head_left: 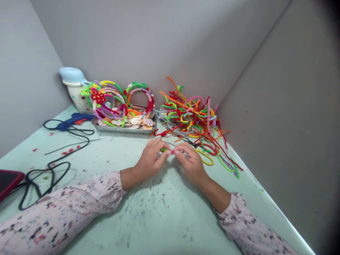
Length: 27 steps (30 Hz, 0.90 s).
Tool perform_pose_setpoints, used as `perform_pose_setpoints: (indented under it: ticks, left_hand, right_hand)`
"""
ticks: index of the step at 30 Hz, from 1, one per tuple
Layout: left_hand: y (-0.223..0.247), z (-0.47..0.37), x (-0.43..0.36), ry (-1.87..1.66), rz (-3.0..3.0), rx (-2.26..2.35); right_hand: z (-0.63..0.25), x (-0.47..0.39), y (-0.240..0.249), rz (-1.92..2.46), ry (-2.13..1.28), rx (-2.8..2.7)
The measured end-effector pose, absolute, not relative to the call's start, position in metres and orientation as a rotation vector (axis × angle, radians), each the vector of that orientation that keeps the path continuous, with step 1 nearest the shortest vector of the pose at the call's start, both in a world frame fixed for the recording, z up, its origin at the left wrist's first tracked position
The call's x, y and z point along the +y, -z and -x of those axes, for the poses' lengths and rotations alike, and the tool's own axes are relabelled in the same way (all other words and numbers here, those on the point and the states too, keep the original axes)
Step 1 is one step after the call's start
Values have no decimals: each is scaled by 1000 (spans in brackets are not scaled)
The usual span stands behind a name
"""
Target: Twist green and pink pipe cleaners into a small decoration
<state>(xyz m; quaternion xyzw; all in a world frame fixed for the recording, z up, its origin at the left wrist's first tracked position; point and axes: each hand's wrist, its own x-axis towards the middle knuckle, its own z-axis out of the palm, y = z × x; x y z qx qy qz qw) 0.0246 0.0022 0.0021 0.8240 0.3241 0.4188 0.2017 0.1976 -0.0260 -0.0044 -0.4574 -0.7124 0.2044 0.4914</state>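
Over the middle of the table, my left hand (152,156) and my right hand (191,161) meet with their fingertips pinched. Between them is a thin grey hoop (171,143), its arc showing just behind the fingers. A green fuzzy pipe cleaner (164,150) sticks out of my left fingers. A small bright pink pipe cleaner piece (172,152) sits at the fingertips of both hands, around the hoop as far as I can see. My fingers hide the rest of the hoop.
Behind my hands stands a metal tray (124,130) of shells and colourful wrapped headbands (111,102). Right of it lies a tangled pipe cleaner heap (195,113). At left are a blue glue gun (71,121), black cord (53,170), lidded cup (75,90) and red-edged device (10,180).
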Motion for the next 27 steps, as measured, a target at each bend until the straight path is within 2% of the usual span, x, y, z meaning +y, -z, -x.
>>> perform_pose_setpoints:
  ticks: [27]
  left_hand:
    - [-3, -25, 3, -1145, -2315, 883]
  right_hand:
    - [-196, -27, 6, 1121, -556, -1760]
